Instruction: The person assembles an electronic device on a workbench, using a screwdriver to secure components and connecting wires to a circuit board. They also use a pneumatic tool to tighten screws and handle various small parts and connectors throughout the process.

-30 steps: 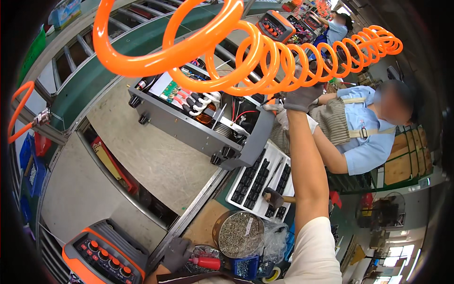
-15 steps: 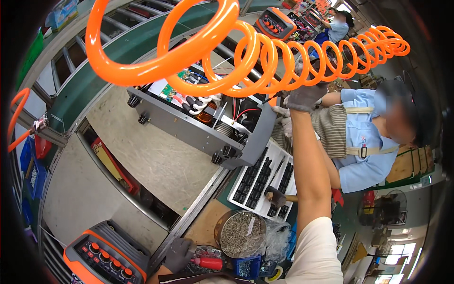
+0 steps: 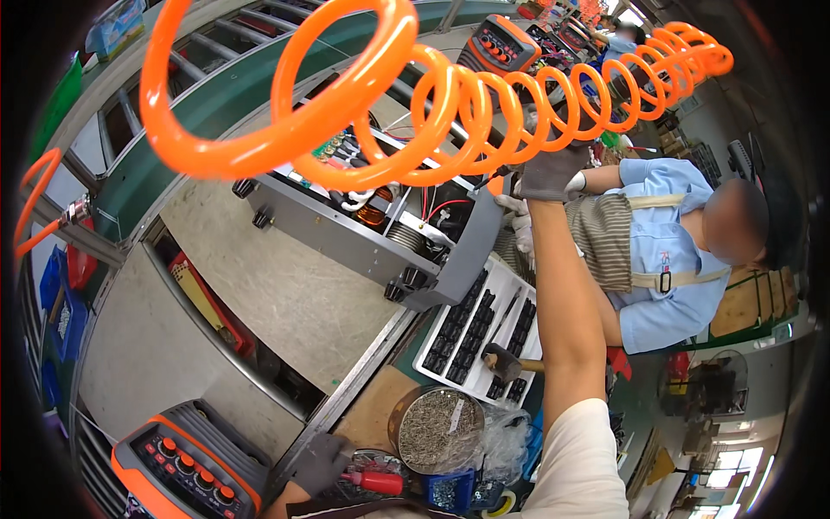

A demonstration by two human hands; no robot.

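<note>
My right arm reaches far across the bench. My right hand (image 3: pixel 553 176), in a grey glove, is closed round a dark air screwdriver (image 3: pixel 619 88), mostly hidden behind hose coils. Its thin tip points at the end panel (image 3: pixel 471 242) of an opened grey machine housing (image 3: pixel 324 227) with wires, a copper coil and boards inside. Low in view, my left hand (image 3: pixel 320 465), also gloved, rests at the bench edge beside a red-handled screwdriver (image 3: pixel 379 482). Whether its fingers grip anything cannot be made out. A co-worker's white-gloved hand (image 3: pixel 519 221) is by the panel's far side.
An orange coiled hose (image 3: pixel 346 143) hangs across the upper view. Nearby are a white tray (image 3: pixel 471 372) of black parts, a hammer (image 3: pixel 510 362), a round tin of screws (image 3: pixel 439 430) and a finished orange-grey machine (image 3: pixel 190 467). A co-worker (image 3: pixel 670 242) stands opposite.
The hose coils have swung slightly left and down. My right hand stays near the end panel with its tool. The co-worker's head has turned and lowered a little.
</note>
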